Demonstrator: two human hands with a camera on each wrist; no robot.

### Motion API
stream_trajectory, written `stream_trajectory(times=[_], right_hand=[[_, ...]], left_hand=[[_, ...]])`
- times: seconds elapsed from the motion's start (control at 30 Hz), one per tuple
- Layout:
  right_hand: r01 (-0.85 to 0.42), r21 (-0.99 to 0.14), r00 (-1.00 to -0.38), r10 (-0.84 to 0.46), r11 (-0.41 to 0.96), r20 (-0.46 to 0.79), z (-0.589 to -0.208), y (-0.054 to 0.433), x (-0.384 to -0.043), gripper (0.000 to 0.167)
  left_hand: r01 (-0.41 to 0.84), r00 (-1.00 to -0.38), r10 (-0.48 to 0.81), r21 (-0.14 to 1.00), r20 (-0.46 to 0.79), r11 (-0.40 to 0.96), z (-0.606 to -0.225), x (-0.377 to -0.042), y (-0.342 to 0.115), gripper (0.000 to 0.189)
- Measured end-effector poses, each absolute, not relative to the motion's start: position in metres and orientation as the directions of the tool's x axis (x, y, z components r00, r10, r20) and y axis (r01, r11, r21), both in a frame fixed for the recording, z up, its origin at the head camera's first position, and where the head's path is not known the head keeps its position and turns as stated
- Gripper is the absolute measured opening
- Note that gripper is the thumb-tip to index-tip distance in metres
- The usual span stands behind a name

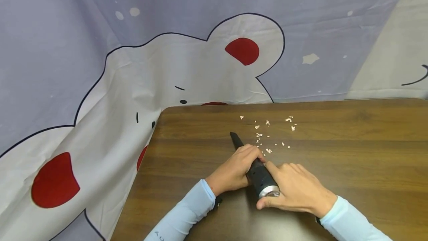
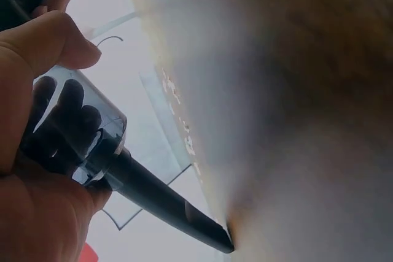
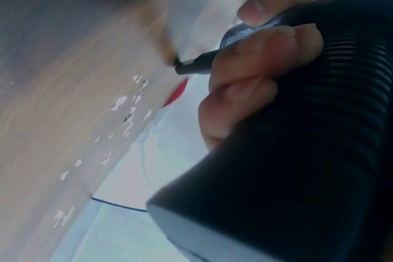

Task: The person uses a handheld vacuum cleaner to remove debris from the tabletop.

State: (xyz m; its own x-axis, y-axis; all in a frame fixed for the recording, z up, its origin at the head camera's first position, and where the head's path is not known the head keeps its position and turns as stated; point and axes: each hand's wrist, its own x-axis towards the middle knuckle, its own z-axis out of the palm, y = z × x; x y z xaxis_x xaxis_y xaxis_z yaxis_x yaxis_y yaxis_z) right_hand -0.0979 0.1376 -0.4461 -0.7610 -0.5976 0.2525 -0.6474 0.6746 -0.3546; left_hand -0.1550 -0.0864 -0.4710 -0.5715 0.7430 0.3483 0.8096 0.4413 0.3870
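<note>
A black handheld vacuum cleaner with a silver-ringed rear end slants across the table in the head view. My left hand grips its front part, around the clear dust cup seen in the left wrist view. My right hand holds the body further back, its thumb beside the rear end; part of its grip is hidden. The slim black nozzle points away from me, its tip at or very close to the tabletop. Small white scraps lie scattered right of the nozzle.
The wooden table has a rounded far-left corner. Behind it and along its left side hangs a grey-lilac and white cloth with cartoon animal shapes. More white scraps lie toward the far edge.
</note>
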Motion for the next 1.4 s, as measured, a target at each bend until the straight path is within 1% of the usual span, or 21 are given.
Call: stream_trajectory(times=[0.17,0.4,0.6,0.8,1.1,1.23,1.4], right_hand=[[-0.631,-0.346,-0.774,-0.589,0.694,0.230,-0.447,0.136,-0.097,0.086],[-0.602,-0.330,-0.798,-0.561,0.727,0.221,-0.446,0.137,-0.097,0.084],[-0.557,-0.357,-0.829,-0.522,0.750,0.198,-0.447,0.141,-0.100,0.084],[-0.551,-0.353,-0.835,-0.503,0.757,0.225,-0.449,0.144,-0.105,0.077],[-0.516,-0.308,-0.852,-0.443,0.799,0.278,-0.449,0.142,-0.107,0.069],[-0.504,-0.309,-0.856,-0.420,0.806,0.301,-0.450,0.139,-0.107,0.067],[-0.487,-0.317,-0.865,-0.400,0.814,0.302,-0.452,0.139,-0.109,0.060]], left_hand=[[0.809,-0.571,0.745,0.392,0.346,0.438,-0.473,-0.158,-0.086,0.052],[0.811,-0.568,0.748,0.385,0.343,0.440,-0.473,-0.164,-0.081,0.051],[0.817,-0.558,0.757,0.388,0.340,0.427,-0.475,-0.172,-0.075,0.050],[0.826,-0.545,0.767,0.375,0.339,0.421,-0.476,-0.182,-0.069,0.047],[0.822,-0.548,0.769,0.381,0.329,0.424,-0.476,-0.191,-0.064,0.049],[0.826,-0.543,0.770,0.376,0.335,0.419,-0.475,-0.194,-0.063,0.048],[0.827,-0.541,0.774,0.376,0.329,0.418,-0.475,-0.198,-0.062,0.046]])
